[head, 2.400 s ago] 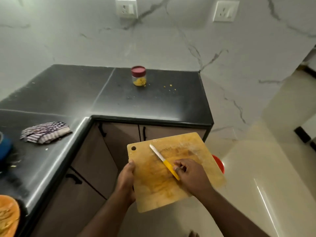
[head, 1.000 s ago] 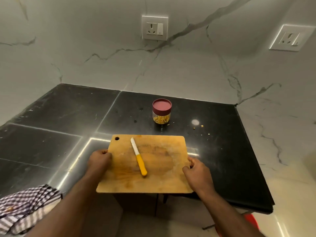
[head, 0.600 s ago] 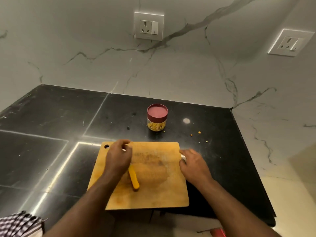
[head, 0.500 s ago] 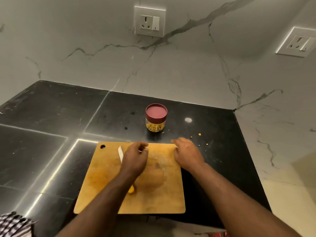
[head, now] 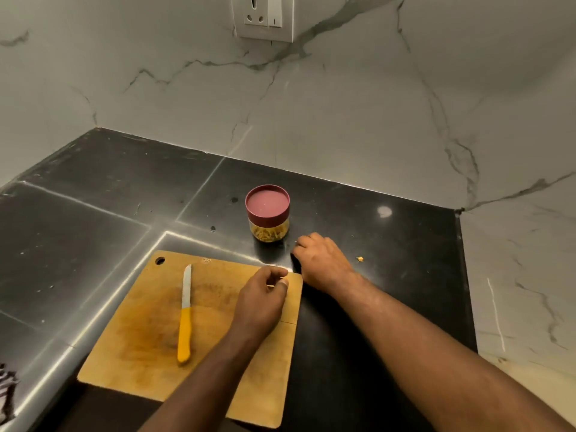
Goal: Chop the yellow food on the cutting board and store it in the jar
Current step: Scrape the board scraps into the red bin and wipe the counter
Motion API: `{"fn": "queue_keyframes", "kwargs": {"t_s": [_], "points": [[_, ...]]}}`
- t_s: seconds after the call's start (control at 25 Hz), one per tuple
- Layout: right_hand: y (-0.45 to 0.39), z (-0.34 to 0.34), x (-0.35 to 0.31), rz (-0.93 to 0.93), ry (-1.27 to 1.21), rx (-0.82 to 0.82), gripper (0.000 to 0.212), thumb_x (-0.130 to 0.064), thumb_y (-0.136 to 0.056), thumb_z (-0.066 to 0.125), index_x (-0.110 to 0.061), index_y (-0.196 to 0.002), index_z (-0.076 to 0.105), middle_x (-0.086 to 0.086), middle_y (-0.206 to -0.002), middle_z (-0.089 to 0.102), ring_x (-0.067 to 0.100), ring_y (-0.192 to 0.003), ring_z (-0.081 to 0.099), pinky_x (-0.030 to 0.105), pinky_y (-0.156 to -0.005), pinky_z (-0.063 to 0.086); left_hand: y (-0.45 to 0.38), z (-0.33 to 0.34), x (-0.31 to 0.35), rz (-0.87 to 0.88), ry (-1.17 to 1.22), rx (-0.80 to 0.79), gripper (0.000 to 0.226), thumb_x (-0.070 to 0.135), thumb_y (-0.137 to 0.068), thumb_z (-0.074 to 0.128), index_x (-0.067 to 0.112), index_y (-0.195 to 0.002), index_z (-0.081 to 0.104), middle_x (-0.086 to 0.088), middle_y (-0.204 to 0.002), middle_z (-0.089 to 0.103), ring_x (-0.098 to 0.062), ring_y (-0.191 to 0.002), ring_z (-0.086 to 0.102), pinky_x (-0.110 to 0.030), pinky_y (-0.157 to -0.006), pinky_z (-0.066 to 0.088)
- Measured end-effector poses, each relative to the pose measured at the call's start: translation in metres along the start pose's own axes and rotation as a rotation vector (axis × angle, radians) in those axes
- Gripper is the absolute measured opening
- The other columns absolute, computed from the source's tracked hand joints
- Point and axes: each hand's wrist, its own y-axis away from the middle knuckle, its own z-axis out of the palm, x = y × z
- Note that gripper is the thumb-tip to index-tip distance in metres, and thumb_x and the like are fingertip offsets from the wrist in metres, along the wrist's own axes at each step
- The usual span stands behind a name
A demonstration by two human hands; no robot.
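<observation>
A wooden cutting board lies on the black counter near its front edge. A knife with a yellow handle rests on the board, blade pointing away, untouched. Behind the board stands a small jar with a maroon lid on and chopped yellow food inside. My left hand hovers over the board's far right corner, thumb and fingers pinched together; whether a bit is between them is unclear. My right hand rests knuckles-up on the counter right of the jar, fingertips curled under and hidden.
A yellow crumb lies on the counter right of my right hand. A striped cloth peeks in at the lower left. Marble walls close the back and right, with a socket above. The counter ends at the right.
The board with the knife was carried over and set on the counter. Both hands let go of it and moved forward and right, the right hand onto the counter beside the jar.
</observation>
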Motion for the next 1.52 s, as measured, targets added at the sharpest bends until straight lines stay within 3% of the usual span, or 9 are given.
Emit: {"fn": "queue_keyframes", "kwargs": {"t_s": [0.16, 0.36, 0.56, 0.72, 0.8, 0.88, 1.08, 1.36, 1.52], "points": [[0.054, 0.005, 0.063, 0.065, -0.224, 0.169, 0.035, -0.016, -0.077, 0.041, -0.017, -0.085, 0.075, 0.001, -0.087, 0.066, 0.027, -0.085, 0.059, 0.037, -0.077, 0.053, -0.001, 0.024, 0.014, -0.060, 0.146, -0.003, 0.013, 0.024, -0.101, 0.058, 0.033, -0.110, 0.064, 0.005, -0.098, 0.069, -0.010, -0.088, 0.067, -0.032, -0.080, 0.059], [0.054, 0.007, 0.112, 0.368, -0.530, 0.233, 0.036, -0.012, -0.086, 0.051, -0.008, -0.118, 0.068, 0.006, -0.121, 0.065, 0.021, -0.118, 0.057, 0.019, -0.100, 0.035, 0.001, 0.044, 0.025, -0.131, 0.313, -0.004, 0.015, 0.018, -0.102, 0.056, 0.024, -0.111, 0.067, -0.007, -0.088, 0.071, -0.016, -0.078, 0.065, -0.026, -0.070, 0.055], [0.086, 0.029, 0.053, 0.121, -0.577, 0.148, 0.043, -0.016, -0.090, 0.052, -0.011, -0.132, 0.058, 0.007, -0.136, 0.057, 0.017, -0.133, 0.046, 0.007, -0.110, 0.016, 0.005, 0.048, 0.024, -0.187, 0.380, 0.072, 0.014, 0.018, -0.100, 0.059, 0.023, -0.109, 0.069, -0.008, -0.088, 0.073, -0.011, -0.073, 0.066, -0.026, -0.067, 0.054], [0.085, 0.023, 0.056, 0.071, -0.654, 0.201, 0.036, -0.019, -0.091, 0.052, -0.013, -0.125, 0.063, 0.003, -0.130, 0.061, 0.014, -0.127, 0.052, 0.018, -0.108, 0.034, 0.010, 0.046, 0.023, -0.193, 0.447, 0.100, 0.013, 0.016, -0.101, 0.059, 0.017, -0.109, 0.069, -0.010, -0.093, 0.072, -0.010, -0.074, 0.067, -0.022, -0.066, 0.055], [0.055, 0.019, 0.083, 0.214, -0.618, 0.234, 0.036, -0.017, -0.092, 0.053, -0.011, -0.126, 0.063, 0.006, -0.133, 0.060, 0.019, -0.130, 0.050, 0.019, -0.108, 0.029, 0.015, 0.047, 0.021, -0.202, 0.456, 0.096, 0.014, 0.018, -0.102, 0.057, 0.017, -0.108, 0.069, -0.011, -0.095, 0.071, -0.010, -0.075, 0.067, -0.022, -0.066, 0.055], [0.037, 0.017, 0.096, 0.254, -0.536, 0.126, 0.042, -0.023, -0.094, 0.048, -0.010, -0.133, 0.058, 0.007, -0.143, 0.052, 0.019, -0.139, 0.039, 0.023, -0.115, 0.020, 0.022, 0.048, 0.019, -0.205, 0.459, 0.092, 0.015, 0.019, -0.102, 0.056, 0.018, -0.108, 0.070, -0.010, -0.096, 0.071, -0.013, -0.078, 0.069, -0.022, -0.067, 0.055], [0.077, 0.026, 0.062, -0.090, -0.483, -0.011, 0.048, -0.028, -0.091, 0.043, -0.013, -0.133, 0.059, 0.003, -0.147, 0.049, 0.014, -0.143, 0.034, 0.031, -0.120, 0.023, 0.039, 0.046, 0.015, -0.212, 0.473, 0.093, 0.015, 0.018, -0.102, 0.056, 0.015, -0.108, 0.070, -0.008, -0.094, 0.071, -0.013, -0.078, 0.069, -0.022, -0.066, 0.055], [0.193, 0.017, 0.010, -0.191, -0.652, -0.021, 0.042, -0.023, -0.089, 0.051, -0.018, -0.129, 0.063, -0.007, -0.138, 0.057, -0.002, -0.135, 0.040, 0.020, -0.113, 0.032, 0.067, 0.047, 0.007, -0.174, 0.550, 0.026, 0.016, 0.016, -0.103, 0.056, 0.008, -0.111, 0.068, -0.010, -0.091, 0.068, -0.014, -0.076, 0.068, -0.022, -0.065, 0.055], [0.212, 0.014, 0.004, 0.021, -0.835, 0.260, 0.032, -0.012, -0.084, 0.061, -0.018, -0.114, 0.072, -0.009, -0.122, 0.067, 0.000, -0.119, 0.058, 0.023, -0.103, 0.045, 0.082, 0.045, -0.001, -0.160, 0.577, 0.000, 0.016, 0.015, -0.103, 0.055, 0.009, -0.109, 0.068, -0.009, -0.088, 0.067, -0.014, -0.075, 0.068, -0.023, -0.064, 0.055]]}}
